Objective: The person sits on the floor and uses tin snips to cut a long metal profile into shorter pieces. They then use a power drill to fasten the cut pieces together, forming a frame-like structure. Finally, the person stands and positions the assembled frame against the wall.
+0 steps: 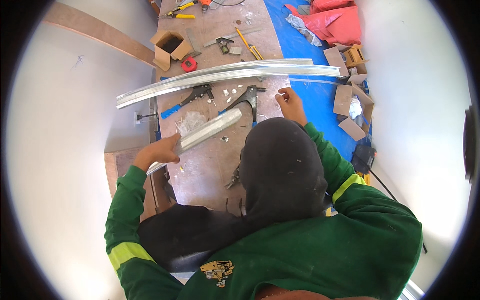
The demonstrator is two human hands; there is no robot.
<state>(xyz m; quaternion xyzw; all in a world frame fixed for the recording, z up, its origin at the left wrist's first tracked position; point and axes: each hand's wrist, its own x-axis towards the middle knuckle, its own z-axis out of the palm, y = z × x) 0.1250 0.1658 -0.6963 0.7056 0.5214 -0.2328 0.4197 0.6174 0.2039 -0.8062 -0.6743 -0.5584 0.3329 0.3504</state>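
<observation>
left hand (164, 151) clamped on the short, bright silver folded-metal channel (212, 129), thumb on one side, fingers on the other. channel runs slantwise over the brownish board-topped bench (202, 182): lower end out past the bench's left edge, upper end toward the middle of the top. can't tell if it's resting on the bench or held just above it.

right hand (291, 104) is off the channel, near the bench's right edge. fingers curled, tips close together; can't tell if something small is pinched there. nearest tool is the black hand riveter with the blue grip (252, 100), just to its left, apart from the hand.

second riveter, black with long blue handle (196, 95), lies farther left, partly under the long silver metal channels (225, 74), which span the bench crosswise beyond both hands. crumpled clear plastic bag (191, 121) just beside the short channel, small white bits (226, 92) between the riveters. metal snips (233, 177) partly hidden by the dark head covering (284, 165).

step in hand, my read: positioning the short channel, one-handed. next move calls for a steady left grip, and room around the loose tools before the channel is swung.
</observation>
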